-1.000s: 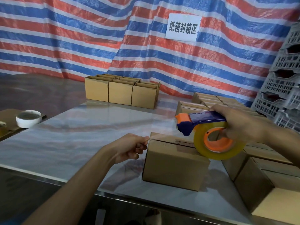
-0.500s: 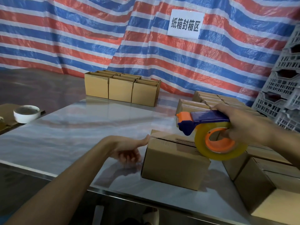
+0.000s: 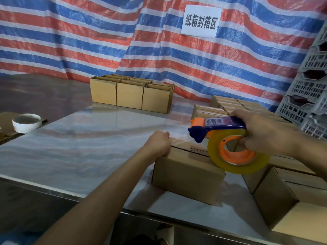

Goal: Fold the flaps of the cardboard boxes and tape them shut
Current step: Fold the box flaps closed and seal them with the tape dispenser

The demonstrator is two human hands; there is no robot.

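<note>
Left hand (image 3: 160, 145) curled, seemingly over box (image 3: 185, 175) edge.

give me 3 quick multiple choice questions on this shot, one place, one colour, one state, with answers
1. Where is the white tape roll?
A) far left, beyond the table's edge
B) on a box
C) on the floor

2. What colour is the tape dispenser's hub?
A) green
B) orange
C) black

3. The top flaps of the box that the left hand grips are:
A) folded flat
B) standing upright
C) torn off

Answers: 1 A, it sits at the far left, off the table; 2 B, the ring inside the tape is orange; 3 A, they meet in a seam.
</note>
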